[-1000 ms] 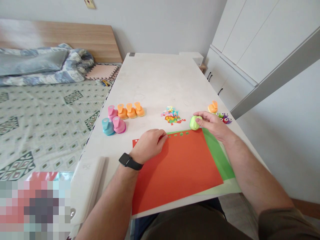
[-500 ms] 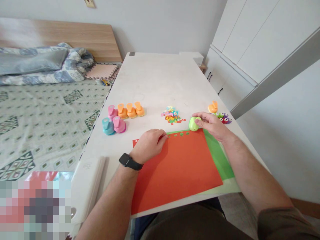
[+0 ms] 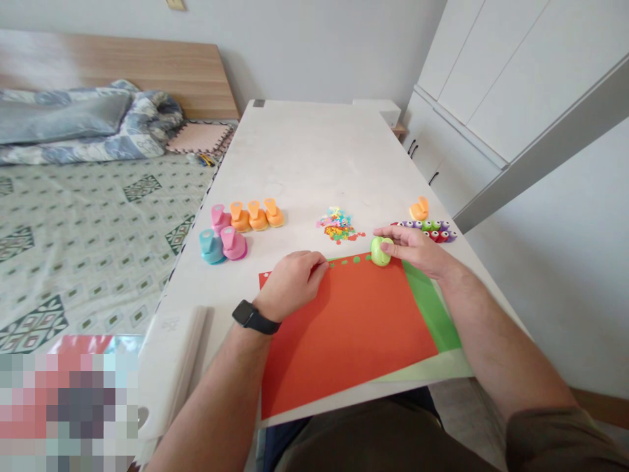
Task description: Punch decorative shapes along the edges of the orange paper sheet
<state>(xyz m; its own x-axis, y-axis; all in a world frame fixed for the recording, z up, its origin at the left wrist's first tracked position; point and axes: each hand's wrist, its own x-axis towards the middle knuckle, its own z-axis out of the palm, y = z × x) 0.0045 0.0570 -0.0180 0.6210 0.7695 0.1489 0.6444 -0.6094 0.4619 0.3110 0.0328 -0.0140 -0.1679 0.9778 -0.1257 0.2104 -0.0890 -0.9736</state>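
Note:
A red paper sheet (image 3: 354, 328) lies on a green sheet (image 3: 432, 308) at the near edge of the white table (image 3: 304, 157). Several small holes run along the red sheet's far edge. My left hand (image 3: 292, 283), with a black watch on the wrist, rests curled on the sheet's far left corner and presses it down. My right hand (image 3: 417, 249) grips a light green paper punch (image 3: 379, 251) that sits on the red sheet's far right edge. A small heap of coloured punched shapes (image 3: 338, 226) lies just beyond the sheet.
Orange, pink and blue punches (image 3: 236, 226) are grouped at the left of the table. An orange punch (image 3: 419, 210) and a row of small round punches (image 3: 432, 227) lie at the right. A bed is to the left, white cupboards to the right.
My right hand has brought the green punch a little left and nearer, onto the red sheet's far edge. My left hand has stayed put.

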